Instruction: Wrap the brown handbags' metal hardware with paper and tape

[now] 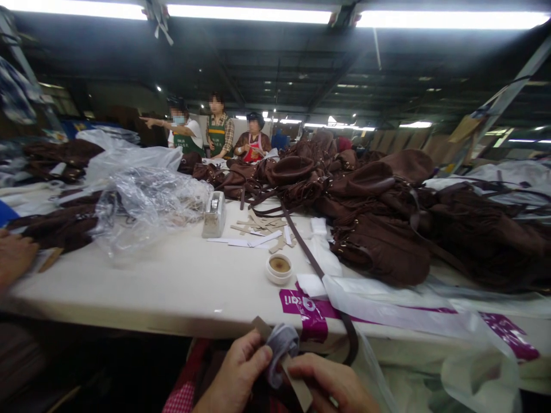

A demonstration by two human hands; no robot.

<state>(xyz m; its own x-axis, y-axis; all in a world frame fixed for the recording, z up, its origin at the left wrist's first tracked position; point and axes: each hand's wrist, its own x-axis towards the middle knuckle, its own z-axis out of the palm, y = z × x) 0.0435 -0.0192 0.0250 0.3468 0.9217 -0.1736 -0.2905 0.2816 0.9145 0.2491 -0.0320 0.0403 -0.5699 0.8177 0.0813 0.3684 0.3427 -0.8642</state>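
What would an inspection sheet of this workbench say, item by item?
Surface: pale table, worn front edge, mostly covered.
Job's things: grey cloth and a card strip, held below the table edge.
Clutter: brown bags piled at right and back; clear plastic; tape dispenser; card pieces; small tub; brown strap; purple-printed bag.
Grips: left hand and right hand both pinch the cloth and strip.
Cables: nothing seen.
Surroundings: three people at the far end; another person's hand at left; strip lights overhead.
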